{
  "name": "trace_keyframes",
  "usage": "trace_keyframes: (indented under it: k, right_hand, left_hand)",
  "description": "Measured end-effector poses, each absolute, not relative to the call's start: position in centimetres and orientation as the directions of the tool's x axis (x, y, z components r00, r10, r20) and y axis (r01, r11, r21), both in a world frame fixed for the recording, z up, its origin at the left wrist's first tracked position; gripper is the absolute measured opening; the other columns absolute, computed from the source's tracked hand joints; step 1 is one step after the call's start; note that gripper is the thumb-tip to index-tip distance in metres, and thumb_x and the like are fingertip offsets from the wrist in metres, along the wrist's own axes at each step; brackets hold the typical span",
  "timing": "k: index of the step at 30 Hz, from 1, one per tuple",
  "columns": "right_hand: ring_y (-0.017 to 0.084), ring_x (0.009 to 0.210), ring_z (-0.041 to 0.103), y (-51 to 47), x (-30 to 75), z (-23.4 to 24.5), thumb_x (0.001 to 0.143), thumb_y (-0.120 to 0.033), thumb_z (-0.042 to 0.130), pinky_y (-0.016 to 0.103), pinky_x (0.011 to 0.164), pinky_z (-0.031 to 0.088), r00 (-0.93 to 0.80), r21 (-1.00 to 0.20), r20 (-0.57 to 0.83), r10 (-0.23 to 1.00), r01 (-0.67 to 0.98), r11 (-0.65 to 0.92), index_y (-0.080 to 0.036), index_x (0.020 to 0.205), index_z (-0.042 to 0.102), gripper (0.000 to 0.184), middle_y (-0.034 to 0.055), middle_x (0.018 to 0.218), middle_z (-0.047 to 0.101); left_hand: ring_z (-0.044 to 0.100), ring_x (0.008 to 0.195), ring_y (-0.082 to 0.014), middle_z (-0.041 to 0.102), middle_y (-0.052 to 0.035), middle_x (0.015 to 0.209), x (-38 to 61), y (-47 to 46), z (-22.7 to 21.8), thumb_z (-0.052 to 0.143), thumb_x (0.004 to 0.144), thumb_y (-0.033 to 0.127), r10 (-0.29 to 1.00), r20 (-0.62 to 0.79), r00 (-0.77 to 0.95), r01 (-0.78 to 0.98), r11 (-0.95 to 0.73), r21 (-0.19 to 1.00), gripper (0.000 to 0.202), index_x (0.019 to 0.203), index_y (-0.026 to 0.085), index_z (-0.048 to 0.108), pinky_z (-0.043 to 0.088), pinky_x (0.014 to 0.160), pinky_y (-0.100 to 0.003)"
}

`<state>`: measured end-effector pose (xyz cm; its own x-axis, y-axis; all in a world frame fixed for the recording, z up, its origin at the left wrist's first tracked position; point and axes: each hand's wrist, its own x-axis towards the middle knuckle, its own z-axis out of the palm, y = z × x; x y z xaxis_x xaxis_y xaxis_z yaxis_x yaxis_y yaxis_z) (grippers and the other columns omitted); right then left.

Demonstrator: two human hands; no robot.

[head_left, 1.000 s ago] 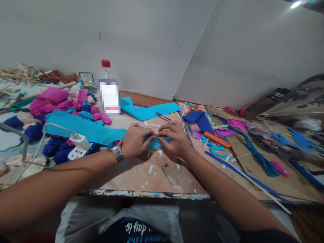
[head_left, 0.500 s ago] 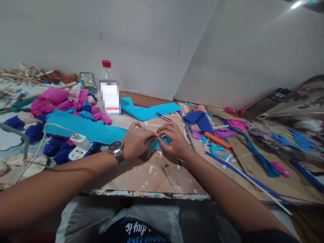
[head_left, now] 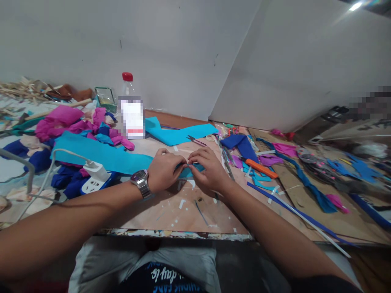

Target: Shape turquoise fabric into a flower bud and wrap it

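The left hand [head_left: 165,171] and the right hand [head_left: 210,169] meet above the middle of the table [head_left: 171,213], fingertips nearly touching. Each grip is closed, thumb against fingers, pinching the light-blue material [head_left: 185,173] that shows between and below the hands. The exact contact line is partly hidden by the fingers. A wristwatch [head_left: 139,180] is fitted on the left wrist.

A wide light-blue strip [head_left: 104,155] extends from the left side of the table to the left hand; its connection to the pinched material is concealed behind that hand. A second light-blue strip [head_left: 183,135] lies folded beyond the hands, with a pointed metal tool [head_left: 197,141] at its near edge.

Left side: a white power socket [head_left: 93,185] with a plug [head_left: 97,171] inserted lies near the left forearm, in front of the wide strip. A red-capped bottle [head_left: 127,85] stands upright near the wall.

Right side: an orange-handled tool [head_left: 261,168] lies near dark-blue fabric [head_left: 240,142]. A thin white rod [head_left: 317,229] slants toward the table's front edge.
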<state>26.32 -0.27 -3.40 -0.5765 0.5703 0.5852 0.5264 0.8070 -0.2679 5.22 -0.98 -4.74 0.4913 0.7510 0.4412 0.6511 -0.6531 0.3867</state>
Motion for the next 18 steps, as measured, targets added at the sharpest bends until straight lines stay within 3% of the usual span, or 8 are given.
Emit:
trace_keyframes:
  k: [5,12,18]
  right_hand:
    - [0.025,0.101,0.059,-0.37,26.32,-3.26,0.090,-0.018,0.065,0.049,0.098,0.045,-0.575,-0.267,0.579,0.578,0.537,0.800,-0.024,0.094,0.063,0.007,0.0065,0.101,0.072]
    - [0.026,0.100,0.056,-0.26,26.32,-3.56,0.089,-0.016,0.060,0.047,0.095,0.045,-0.608,-0.326,0.499,0.617,0.528,0.784,-0.023,0.092,0.061,0.007,0.0069,0.100,0.070]
    - [0.025,0.097,0.058,-0.05,26.45,-3.56,0.088,-0.017,0.061,0.047,0.094,0.046,-0.567,-0.343,0.540,0.622,0.527,0.778,-0.023,0.090,0.061,0.005,0.0071,0.096,0.070]
  left_hand:
    - [0.066,0.085,-0.0219,0.076,-0.0040,0.090,5.33,-1.03,-4.65,0.048,0.103,0.032,0.756,0.422,0.501,0.658,-0.649,0.381,0.025,0.099,0.021,0.070,0.034,0.091,-0.043]
    - [0.067,0.086,-0.0220,0.077,-0.0060,0.092,5.29,-0.97,-4.33,0.047,0.102,0.029,0.680,0.444,0.584,0.653,-0.718,0.240,0.026,0.097,0.020,0.071,0.033,0.096,-0.045]
    - [0.068,0.086,-0.0214,0.077,-0.0046,0.091,5.04,-0.79,-4.59,0.049,0.101,0.027,0.683,0.449,0.576,0.645,-0.717,0.263,0.024,0.100,0.022,0.072,0.034,0.095,-0.044]
